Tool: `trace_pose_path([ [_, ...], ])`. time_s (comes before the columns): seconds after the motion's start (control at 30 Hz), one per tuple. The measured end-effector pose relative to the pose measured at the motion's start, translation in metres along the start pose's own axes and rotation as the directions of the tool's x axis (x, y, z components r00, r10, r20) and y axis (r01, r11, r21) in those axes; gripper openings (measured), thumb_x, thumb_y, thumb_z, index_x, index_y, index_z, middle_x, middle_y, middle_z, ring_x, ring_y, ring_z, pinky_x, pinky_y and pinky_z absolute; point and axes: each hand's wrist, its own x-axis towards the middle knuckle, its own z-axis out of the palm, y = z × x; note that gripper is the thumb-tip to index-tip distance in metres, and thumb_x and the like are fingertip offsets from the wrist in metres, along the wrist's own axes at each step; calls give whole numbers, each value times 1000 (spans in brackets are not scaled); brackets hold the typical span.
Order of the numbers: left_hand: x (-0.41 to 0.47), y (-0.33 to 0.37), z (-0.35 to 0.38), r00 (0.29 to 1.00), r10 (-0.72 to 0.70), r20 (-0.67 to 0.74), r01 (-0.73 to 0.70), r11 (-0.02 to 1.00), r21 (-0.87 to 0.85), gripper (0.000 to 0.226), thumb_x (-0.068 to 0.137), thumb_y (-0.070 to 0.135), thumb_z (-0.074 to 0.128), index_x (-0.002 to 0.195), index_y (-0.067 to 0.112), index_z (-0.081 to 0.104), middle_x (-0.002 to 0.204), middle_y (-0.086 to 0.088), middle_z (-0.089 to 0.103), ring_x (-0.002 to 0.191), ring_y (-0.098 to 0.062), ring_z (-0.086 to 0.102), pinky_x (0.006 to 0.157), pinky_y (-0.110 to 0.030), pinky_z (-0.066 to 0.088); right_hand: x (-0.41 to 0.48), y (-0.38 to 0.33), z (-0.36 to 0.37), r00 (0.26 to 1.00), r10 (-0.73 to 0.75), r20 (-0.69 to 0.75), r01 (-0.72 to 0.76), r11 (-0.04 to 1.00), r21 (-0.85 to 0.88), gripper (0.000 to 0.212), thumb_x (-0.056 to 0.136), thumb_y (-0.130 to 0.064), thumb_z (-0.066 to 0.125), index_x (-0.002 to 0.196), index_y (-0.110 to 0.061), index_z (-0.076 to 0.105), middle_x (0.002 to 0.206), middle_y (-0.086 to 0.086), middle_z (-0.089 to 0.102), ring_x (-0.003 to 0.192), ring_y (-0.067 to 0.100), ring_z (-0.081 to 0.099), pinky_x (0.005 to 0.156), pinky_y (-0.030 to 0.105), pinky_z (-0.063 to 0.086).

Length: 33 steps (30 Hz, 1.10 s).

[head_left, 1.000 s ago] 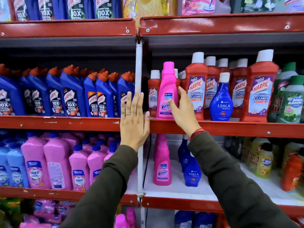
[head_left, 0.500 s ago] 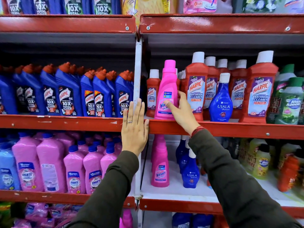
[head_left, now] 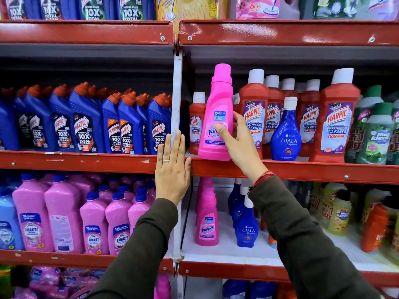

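A person's right hand [head_left: 239, 145] gripped a pink Vanish bottle [head_left: 218, 117] at the front of the middle shelf [head_left: 302, 171] of a shop's cleaning aisle, the thumb laid across the label and the fingers curled round the bottle's right side. The bottle leaned slightly, cap toward the right, with its base at the shelf's red front lip; whether it rested there could not be told. It stood between a small red Harpic bottle [head_left: 196, 124] and a row of larger red Harpic bathroom cleaners [head_left: 254, 117], with a blue Ujala bottle [head_left: 286, 134] further right. The left hand [head_left: 172, 169], wearing a ring, lay flat with fingers straight and together against the white upright post [head_left: 177, 93] and the shelf edge, holding nothing. Blue Harpic bottles [head_left: 86, 126] filled the bay to the left, and a second Vanish bottle [head_left: 206, 216] stood on the shelf below.
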Motion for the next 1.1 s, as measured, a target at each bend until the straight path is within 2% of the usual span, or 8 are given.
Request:
trace_pose_path([
  [0.17, 0, 0, -1, 1000, -6, 7, 7, 1000, -11, 59, 112, 32, 25, 165, 6, 25, 174, -11, 22, 162, -28, 14, 133, -40, 2, -24, -4, -2, 999, 6, 44, -8, 999, 51, 54, 99, -25, 62, 147, -14, 41, 132, 4, 62, 103, 2, 66, 97, 33, 59],
  [0.27, 0, 0, -1, 1000, -12, 9, 12, 1000, -24, 60, 111, 31, 27, 165, 6, 24, 174, -11, 20, 162, -28, 13, 133, -39, 1, -45, 2, -3, 998, 22, 64, -28, 995, 96, 55, 98, -24, 64, 147, -16, 42, 135, 3, 63, 111, 5, 67, 96, 29, 59],
  [0.5, -17, 5, -8, 1000, -12, 7, 13, 996, -91, 60, 111, 29, 27, 165, 4, 23, 174, -13, 18, 163, -30, 11, 133, -45, 5, -98, 36, -5, 993, 71, 92, -81, 990, 112, 54, 95, -23, 68, 143, -22, 45, 130, 0, 65, 114, 10, 68, 87, 24, 59],
  [0.67, -67, 13, -8, 999, -51, 21, 52, 993, -105, 60, 109, 28, 29, 164, 6, 23, 173, -12, 20, 162, -17, -8, 132, -39, -5, -139, 77, -6, 990, 111, 90, -118, 989, 85, 55, 89, -21, 76, 138, -21, 51, 126, 0, 70, 115, 15, 69, 93, 29, 58],
  [0.83, -133, 14, 4, 990, -92, 102, 103, 989, -108, 64, 107, 25, 34, 164, 2, 18, 175, -2, 0, 163, -19, -9, 132, -40, -6, -175, 120, -6, 970, 207, 126, -213, 976, 38, 57, 86, -24, 79, 137, -27, 52, 125, -8, 70, 117, 10, 68, 97, 36, 58],
  [0.93, -172, 13, 12, 982, -99, 162, 113, 990, -83, 66, 106, 26, 34, 164, 0, 15, 175, -5, -6, 163, -21, -9, 132, -40, -7, -190, 143, -4, 955, 269, 128, -275, 961, 40, 56, 85, -23, 80, 135, -28, 53, 126, -7, 70, 118, 11, 68, 101, 40, 57],
  [1.1, -223, 12, 30, 968, -77, 238, 100, 991, -86, 76, 104, 28, 34, 167, 11, -7, 176, -5, -14, 163, -20, -8, 132, -39, -7, -198, 173, 2, 937, 335, 96, -341, 939, 52, 53, 87, -21, 79, 133, -28, 54, 128, -5, 69, 119, 12, 67, 101, 35, 56],
])
